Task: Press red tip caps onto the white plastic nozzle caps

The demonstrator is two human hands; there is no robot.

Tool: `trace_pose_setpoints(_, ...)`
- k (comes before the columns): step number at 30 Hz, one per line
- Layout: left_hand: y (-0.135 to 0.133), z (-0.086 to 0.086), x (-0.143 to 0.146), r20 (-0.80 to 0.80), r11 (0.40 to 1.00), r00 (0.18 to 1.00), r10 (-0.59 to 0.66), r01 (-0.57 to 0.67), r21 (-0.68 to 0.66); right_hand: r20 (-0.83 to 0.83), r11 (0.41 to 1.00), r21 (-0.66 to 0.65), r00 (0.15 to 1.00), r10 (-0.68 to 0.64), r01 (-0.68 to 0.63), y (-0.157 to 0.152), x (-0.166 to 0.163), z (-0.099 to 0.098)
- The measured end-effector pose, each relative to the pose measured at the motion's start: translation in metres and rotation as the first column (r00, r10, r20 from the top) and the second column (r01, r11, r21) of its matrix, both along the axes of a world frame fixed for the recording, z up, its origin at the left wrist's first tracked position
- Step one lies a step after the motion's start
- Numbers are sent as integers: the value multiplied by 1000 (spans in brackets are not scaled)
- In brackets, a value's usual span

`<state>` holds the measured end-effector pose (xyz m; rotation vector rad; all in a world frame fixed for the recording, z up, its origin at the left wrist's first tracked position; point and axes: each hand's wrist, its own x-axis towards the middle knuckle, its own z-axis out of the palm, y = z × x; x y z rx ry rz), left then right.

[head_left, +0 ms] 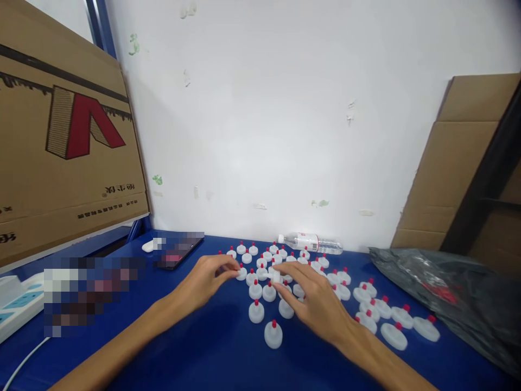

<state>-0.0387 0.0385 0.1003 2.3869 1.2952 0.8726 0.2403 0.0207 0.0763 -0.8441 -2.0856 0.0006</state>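
Several white plastic caps with red tips [273,333] stand spread over a blue table [211,347]. My left hand [207,278] reaches in from the left, its fingertips pinched on one cap at the near edge of the cluster. From the right comes my right hand [317,302], with thumb and forefinger pinched on a small white piece [276,276] above the caps. The two hands are close together over the middle of the group.
A clear water bottle [310,242] lies by the white wall behind the caps. A dark plastic bag [439,288] sits at the right, with cardboard [456,163] leaning behind it. A large cardboard box [61,136], a power strip [16,304] and a phone [179,253] are at the left.
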Motion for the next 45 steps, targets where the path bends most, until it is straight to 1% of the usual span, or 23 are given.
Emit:
trace_pose_setpoints(2,-5,7,21,70,1000,997,-19,19,8,-103,996,-92,995,-4,-5,-2,-1,4)
trace_pose_setpoints(4,-9,11,38,164,997,984,-70,66,30,-173,989,-149,985,-2,-24,-4,-2,7)
trace_pose_setpoints(7,-12,15,49,248,992,961,-123,109,70,-213,987,-154,977,20,-54,-6,-3,10)
trace_pose_setpoints(11,-14,14,48,274,990,953,-134,118,73,-250,984,-148,966,64,-103,-8,-4,10)
trace_pose_setpoints(13,-14,13,48,255,994,960,-111,102,48,-269,980,-158,960,76,-122,-8,-5,9)
trace_pose_setpoints(15,-14,12,49,200,995,975,-101,98,22,-291,978,-160,953,84,-135,-9,-6,9)
trace_pose_setpoints(18,-16,13,50,100,986,982,-163,164,-7,-322,975,-149,940,108,-163,-10,-8,9)
trace_pose_setpoints(19,-17,13,50,90,981,977,-193,195,-16,-333,973,-148,936,117,-175,-10,-8,9)
trace_pose_setpoints(21,-19,14,48,109,971,967,-229,235,-42,-349,969,-145,927,139,-200,-9,-9,9)
trace_pose_setpoints(23,-20,14,47,124,967,964,-235,245,-74,-353,966,-137,922,160,-220,-9,-10,8)
trace_pose_setpoints(26,-20,12,46,121,966,965,-231,242,-93,-357,968,-113,918,172,-225,-9,-11,4)
trace_pose_setpoints(30,-17,8,48,187,960,960,-208,237,-150,-365,981,-74,920,139,-177,-9,-19,-2)
trace_pose_setpoints(32,-15,9,49,209,971,964,-162,194,-141,-335,987,-65,935,119,-149,-8,-23,0)
trace_pose_setpoints(34,-14,14,45,221,985,969,-112,138,-107,-261,991,-43,959,112,-127,-5,-22,9)
trace_pose_setpoints(36,-14,20,36,179,992,981,-77,93,-83,-185,998,-21,981,53,-58,-1,-9,24)
trace_pose_setpoints(37,-13,23,28,122,995,990,-66,74,-68,-159,1000,-15,987,-6,3,1,3,32)
trace_pose_setpoints(39,-12,24,9,-105,1000,994,-14,12,-16,-150,983,-48,972,-183,178,4,39,47)
trace_pose_setpoints(40,-10,22,-2,-217,1000,976,0,3,16,-143,962,-82,952,-271,261,5,61,51)
trace_pose_setpoints(41,-8,19,-11,-315,999,949,19,-2,53,-126,933,-131,928,-352,336,4,85,51)
trace_pose_setpoints(42,-6,15,-19,-379,998,925,39,-18,59,-103,893,-182,895,-434,412,3,110,49)
trace_pose_setpoints(43,-4,11,-24,-415,999,909,34,-18,43,-86,848,-214,855,-511,485,1,133,43)
trace_pose_setpoints(45,-1,3,-27,-450,1000,893,12,-11,6,-12,789,-297,824,-567,538,-5,171,23)
